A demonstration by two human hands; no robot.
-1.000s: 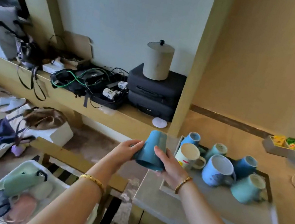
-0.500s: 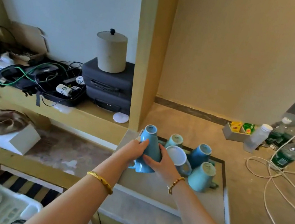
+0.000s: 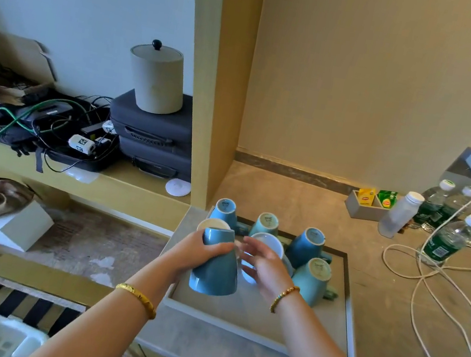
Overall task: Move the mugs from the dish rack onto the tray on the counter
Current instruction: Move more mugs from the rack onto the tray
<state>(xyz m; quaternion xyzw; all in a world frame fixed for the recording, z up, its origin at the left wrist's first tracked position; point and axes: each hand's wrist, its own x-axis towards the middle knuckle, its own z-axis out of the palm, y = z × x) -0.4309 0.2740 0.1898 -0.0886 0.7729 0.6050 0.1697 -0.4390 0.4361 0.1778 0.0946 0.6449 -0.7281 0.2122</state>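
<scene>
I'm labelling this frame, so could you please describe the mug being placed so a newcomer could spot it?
Find the tray on the counter, crowded with upturned mugs. At its front-left corner the left hand grips a teal mug. It alone is held, unlike the others standing behind.

Far left on the shelf a lidded beige canister [image 3: 157,78] stands on two stacked grey cases [image 3: 153,138] beside a tangle of cables [image 3: 39,125], while at the far right water bottles [image 3: 454,217], a tea-bag box [image 3: 365,202] and a white charger cord [image 3: 440,296] lie on the counter.
</scene>
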